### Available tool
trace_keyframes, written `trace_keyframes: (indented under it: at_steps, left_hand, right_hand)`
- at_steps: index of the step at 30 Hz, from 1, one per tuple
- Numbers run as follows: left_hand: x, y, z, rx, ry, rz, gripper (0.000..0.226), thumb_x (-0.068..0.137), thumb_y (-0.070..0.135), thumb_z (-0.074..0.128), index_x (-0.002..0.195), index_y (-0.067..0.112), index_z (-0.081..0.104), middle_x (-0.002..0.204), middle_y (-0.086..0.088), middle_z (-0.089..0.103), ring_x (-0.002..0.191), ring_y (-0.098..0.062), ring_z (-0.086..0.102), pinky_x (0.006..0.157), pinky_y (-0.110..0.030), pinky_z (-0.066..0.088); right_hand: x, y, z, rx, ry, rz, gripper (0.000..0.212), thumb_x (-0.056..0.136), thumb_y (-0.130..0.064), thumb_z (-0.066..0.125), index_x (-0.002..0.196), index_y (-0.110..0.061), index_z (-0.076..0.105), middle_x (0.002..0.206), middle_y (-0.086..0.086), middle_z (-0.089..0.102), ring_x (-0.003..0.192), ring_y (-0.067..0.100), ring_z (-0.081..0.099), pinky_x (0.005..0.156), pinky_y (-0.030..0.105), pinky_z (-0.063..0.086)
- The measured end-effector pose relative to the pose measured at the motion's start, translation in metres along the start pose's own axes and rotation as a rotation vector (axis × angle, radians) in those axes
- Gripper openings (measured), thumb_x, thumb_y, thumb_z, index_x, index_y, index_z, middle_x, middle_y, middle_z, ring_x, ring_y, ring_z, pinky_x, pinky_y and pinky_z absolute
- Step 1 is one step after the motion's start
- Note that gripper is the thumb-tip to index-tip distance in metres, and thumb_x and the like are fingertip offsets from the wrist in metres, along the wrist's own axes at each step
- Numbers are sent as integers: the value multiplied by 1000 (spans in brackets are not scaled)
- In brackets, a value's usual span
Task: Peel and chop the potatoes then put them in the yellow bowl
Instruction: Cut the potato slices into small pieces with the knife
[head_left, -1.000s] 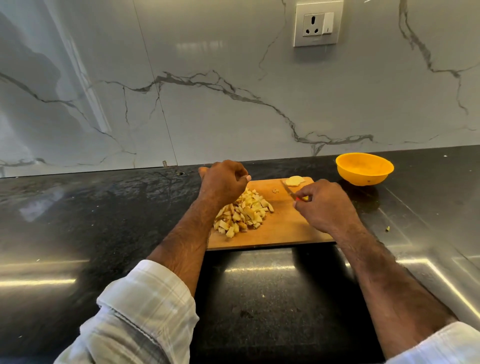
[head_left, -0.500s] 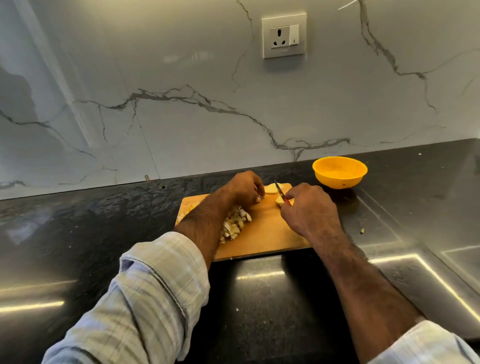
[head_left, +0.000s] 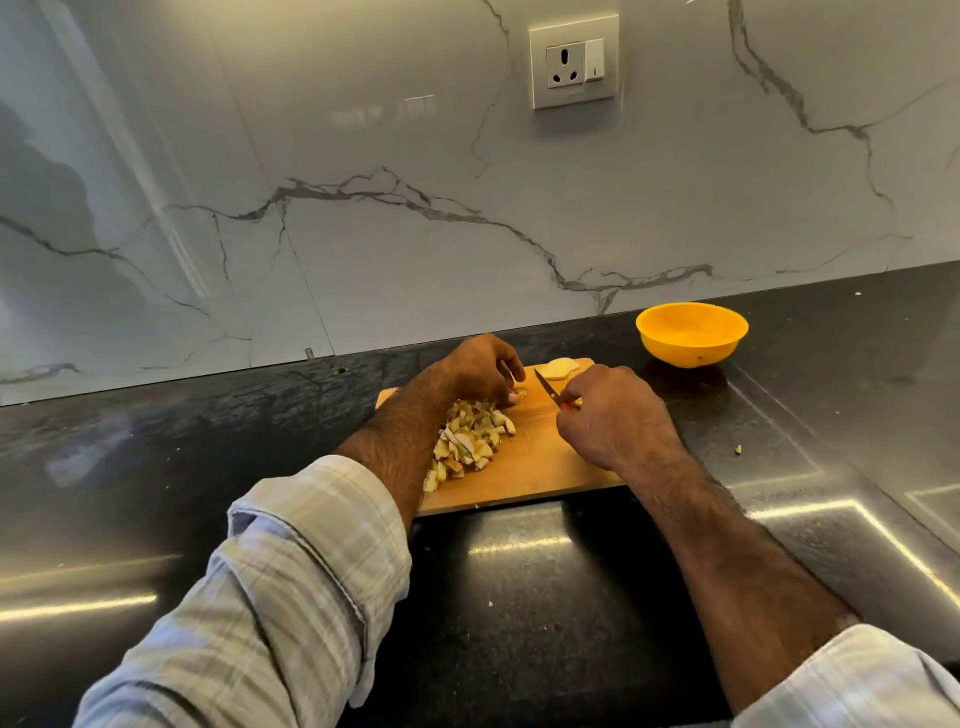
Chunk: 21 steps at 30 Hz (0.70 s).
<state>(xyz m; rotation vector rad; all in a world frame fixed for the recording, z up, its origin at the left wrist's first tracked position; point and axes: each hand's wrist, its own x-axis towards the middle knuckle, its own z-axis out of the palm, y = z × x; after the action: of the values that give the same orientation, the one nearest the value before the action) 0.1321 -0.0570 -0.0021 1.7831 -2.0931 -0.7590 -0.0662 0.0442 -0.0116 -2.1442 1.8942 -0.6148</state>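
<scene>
While a small red-handled knife (head_left: 551, 391) is gripped by the right hand (head_left: 605, 415) and a potato scrap (head_left: 519, 395) pinched by the left hand (head_left: 480, 370) at mid-frame on the wooden cutting board (head_left: 540, 467), chopping is judged under way, the pale potato slices (head_left: 558, 368) next requiring dicing before the chopped pile (head_left: 467, 441) is moved to the empty yellow plastic bowl (head_left: 691, 332) at right.

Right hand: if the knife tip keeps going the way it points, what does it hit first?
Probably the potato slices at the board's far edge, just beyond the knife in the right hand. Depth unclear.

1. Chopped potato pieces (head_left: 470, 439): pale yellow cubes heaped on the left part of the wooden board.
2. Uncut potato slices (head_left: 558, 368): pale, flat, at the board's far edge.
3. Yellow bowl (head_left: 691, 333): round, upright, on the dark counter beyond the board's right corner.
</scene>
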Motion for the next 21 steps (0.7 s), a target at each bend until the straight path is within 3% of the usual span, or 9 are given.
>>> trace_keyframes:
  at_steps: [4,8,16,19,21]
  left_hand:
    - [2,-1,4,3,-40,-10,21,91,1,78,109,13,77,103,-2,71,93,-13,69,80,-28,61]
    - [2,3,1,39,-91,-26,15,92,3,78,100,15,75,104,-4,72,99,-17,69,92,-36,61]
    - [-16,0,-7,40,-69,57,18,87,1,82,98,14,75,103,-2,75,94,-11,69,77,-26,55]
    - [-19,-6,-5,69,-61,51,17,89,5,82,100,18,77,104,2,74,103,-14,69,89,-32,58]
    - [-21,-9,-1,90,-11,24,14,88,16,85,95,26,78,103,8,75,109,-14,68,107,-50,52]
  right_hand:
    - [3,-5,0,-42,-123,11,41,89,-38,73,129,-26,70,122,2,66,98,15,60,78,32,59]
    - [5,-3,2,-51,-120,32,42,88,-39,74,127,-26,69,121,3,64,97,16,59,77,32,58]
    - [3,-3,-3,-32,-84,67,43,84,-40,76,125,-26,71,125,2,62,98,17,60,75,32,58]
    - [-1,-10,-4,-31,-106,49,43,85,-39,77,126,-26,71,124,1,64,100,17,61,79,34,60]
    - [-4,-15,-5,-31,-123,38,43,87,-36,77,127,-25,70,124,2,65,103,18,62,84,36,61]
